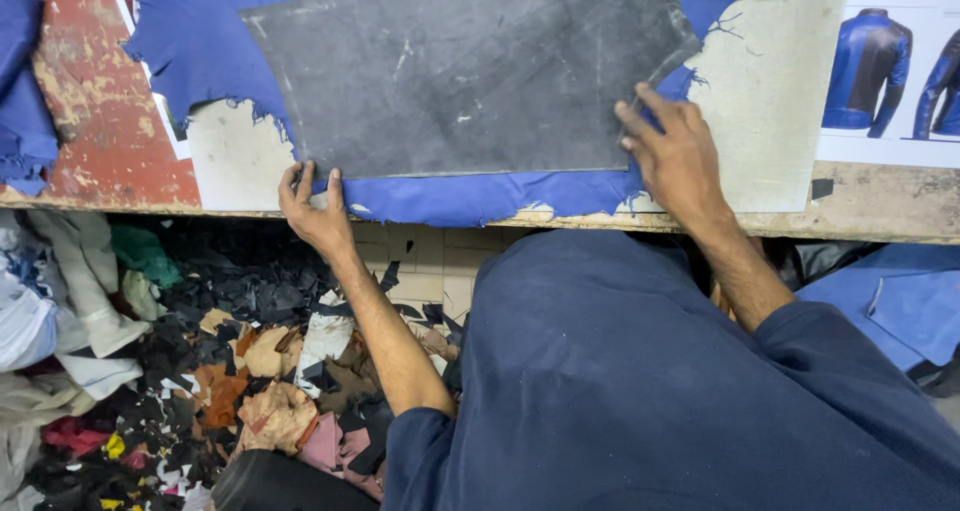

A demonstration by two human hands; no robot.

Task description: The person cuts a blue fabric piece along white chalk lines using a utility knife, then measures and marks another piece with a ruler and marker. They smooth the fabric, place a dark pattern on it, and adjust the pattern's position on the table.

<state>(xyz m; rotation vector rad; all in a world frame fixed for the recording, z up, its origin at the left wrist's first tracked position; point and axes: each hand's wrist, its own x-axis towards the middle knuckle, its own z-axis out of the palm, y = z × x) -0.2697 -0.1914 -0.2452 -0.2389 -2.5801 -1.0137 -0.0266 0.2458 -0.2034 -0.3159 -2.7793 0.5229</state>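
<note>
Worn and scratched, the bench [880,203] has red paint peeling at one end. One big blue leather piece [200,41] lies spread on it, with ragged edges. One dark grey pattern sheet [460,71] lies flat on top of the blue leather.

Two bare hands are at the near edge. The left hand [315,211] rests at the sheet's near left corner. Its fingers [333,183] are spread open and press down on the blue leather, just touching the grey sheet's edge. They grip nothing. The right hand [680,156] lies at the sheet's near right corner. Its fingers [640,121] are stretched out flat and press on the sheet's edge, not curled around anything.

Right of the right-hand fingers lies one pale sheet [770,91] under the leather. Past that is one printed paper [895,71] showing two blue jackets.

Left of the left-hand fingers, a bunch of blue cloth [20,91] sits at the bench end.

Below the fingers, under the bench, the floor holds a heap of scraps [250,371] in black, tan, pink, white and yellow, too many to count. Both arms wear dark blue sleeves [640,391].
</note>
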